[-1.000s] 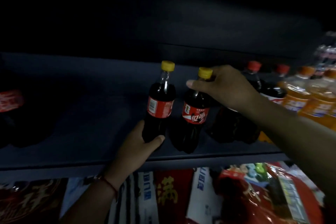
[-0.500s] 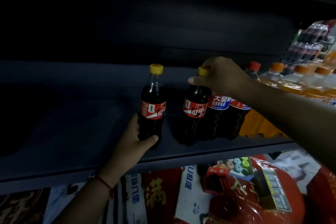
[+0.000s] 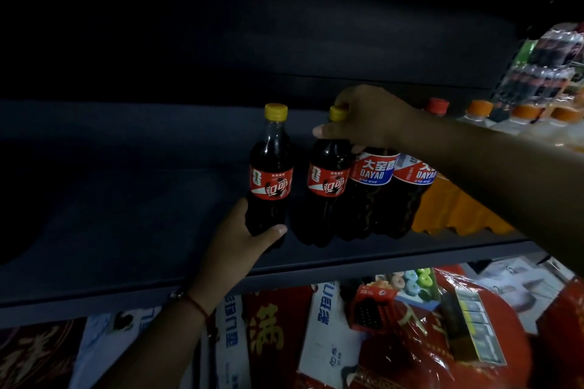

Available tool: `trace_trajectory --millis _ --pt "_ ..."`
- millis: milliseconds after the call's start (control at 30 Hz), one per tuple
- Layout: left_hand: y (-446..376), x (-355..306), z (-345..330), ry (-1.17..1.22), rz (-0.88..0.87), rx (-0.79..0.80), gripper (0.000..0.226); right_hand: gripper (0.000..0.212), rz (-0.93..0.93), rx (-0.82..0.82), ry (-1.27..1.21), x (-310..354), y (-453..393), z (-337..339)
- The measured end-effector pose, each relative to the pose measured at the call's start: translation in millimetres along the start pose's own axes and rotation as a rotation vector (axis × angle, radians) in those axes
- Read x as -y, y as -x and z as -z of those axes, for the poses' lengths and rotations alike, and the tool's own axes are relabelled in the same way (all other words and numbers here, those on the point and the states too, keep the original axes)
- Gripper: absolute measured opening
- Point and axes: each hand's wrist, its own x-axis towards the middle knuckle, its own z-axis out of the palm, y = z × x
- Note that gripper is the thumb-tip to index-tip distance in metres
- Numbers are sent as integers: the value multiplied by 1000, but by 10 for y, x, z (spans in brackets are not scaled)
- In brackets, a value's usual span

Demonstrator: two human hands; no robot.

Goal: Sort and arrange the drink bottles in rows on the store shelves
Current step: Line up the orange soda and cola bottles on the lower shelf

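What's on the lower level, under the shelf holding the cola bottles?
Under the dark shelf lie red packaged goods printed with gold characters, white bags with blue print and a small box of colourful rings. The shelf edge and the left forearm cover the rest.

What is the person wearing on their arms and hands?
Not much. Both arms are bare, with no sleeves in view and no gloves. The left hand has a thin red string bracelet tied round its wrist. The right hand and its wrist show nothing worn. No rings can be made out in the dim light.
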Motion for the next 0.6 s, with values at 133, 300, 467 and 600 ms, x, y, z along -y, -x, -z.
trace_trajectory --millis 133,300,467,600 --pt "-1 11 -52 12 -10 -17 40 45 34 152 -18 37 2 66" --pt "17 -17 -155 21 -26 -37 40 44 102 144 66 -1 15 98" --pt "17 -9 -247 30 -58 -52 47 48 148 126 105 -33 2 78" --pt "6 22 -318 35 -69 -67 51 51 154 88 143 -51 -9 57"
